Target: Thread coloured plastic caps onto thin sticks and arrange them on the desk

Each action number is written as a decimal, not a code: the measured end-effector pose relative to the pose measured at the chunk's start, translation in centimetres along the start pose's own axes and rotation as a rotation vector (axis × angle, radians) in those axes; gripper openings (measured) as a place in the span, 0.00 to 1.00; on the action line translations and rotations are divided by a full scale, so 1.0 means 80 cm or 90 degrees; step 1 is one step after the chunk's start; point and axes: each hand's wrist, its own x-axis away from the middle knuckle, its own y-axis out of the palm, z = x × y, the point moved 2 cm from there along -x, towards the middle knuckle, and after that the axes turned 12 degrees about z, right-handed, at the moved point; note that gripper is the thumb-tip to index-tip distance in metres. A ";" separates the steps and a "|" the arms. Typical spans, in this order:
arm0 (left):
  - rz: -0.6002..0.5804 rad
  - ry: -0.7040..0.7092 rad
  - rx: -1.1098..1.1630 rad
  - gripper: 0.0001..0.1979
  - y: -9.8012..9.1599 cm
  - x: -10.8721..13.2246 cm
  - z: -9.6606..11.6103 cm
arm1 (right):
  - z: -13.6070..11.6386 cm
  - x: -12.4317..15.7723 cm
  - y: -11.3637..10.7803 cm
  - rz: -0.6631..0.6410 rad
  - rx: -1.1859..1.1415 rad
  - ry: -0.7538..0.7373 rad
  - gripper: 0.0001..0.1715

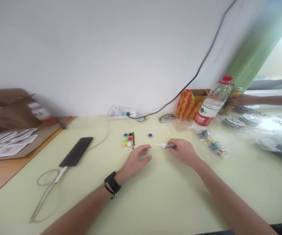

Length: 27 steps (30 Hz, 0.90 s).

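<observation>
My left hand is over the table, thumb and fingers apart, holding nothing. Just beyond its fingertips lie several small round coloured pieces in rows, with thin coloured sticks beside them. My right hand pinches a thin blue plastic piece; a bit of green shows at the fingertips. A white piece with a round middle points left from that hand, against the blue one; whether the fingers grip it too is hidden. One blue round piece lies apart, beyond and between my hands.
A black phone-like device with a cable lies left, near a cardboard box. A power strip sits by the wall. On the right are a water bottle, small plastic bags and another person's hand near stacked discs.
</observation>
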 end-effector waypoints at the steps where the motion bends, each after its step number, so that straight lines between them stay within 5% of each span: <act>1: 0.000 0.003 -0.006 0.18 0.000 0.000 0.000 | 0.003 -0.001 -0.001 0.008 0.023 0.005 0.06; 7: 0.019 0.016 -0.039 0.17 0.000 0.003 0.002 | -0.015 0.004 -0.009 0.072 -0.058 0.017 0.10; 13: -0.040 0.039 -0.030 0.17 0.001 0.008 0.017 | -0.061 0.030 0.007 -0.049 -0.149 -0.073 0.15; 18: -0.057 0.052 -0.084 0.12 0.003 0.009 0.018 | -0.069 0.037 0.019 -0.089 -0.207 -0.072 0.15; 24: -0.071 0.041 -0.117 0.10 0.004 0.009 0.018 | -0.062 0.032 0.015 -0.038 -0.280 -0.084 0.20; 27: -0.032 0.037 -0.101 0.10 0.003 0.007 0.015 | -0.061 0.030 0.014 0.052 -0.288 -0.089 0.21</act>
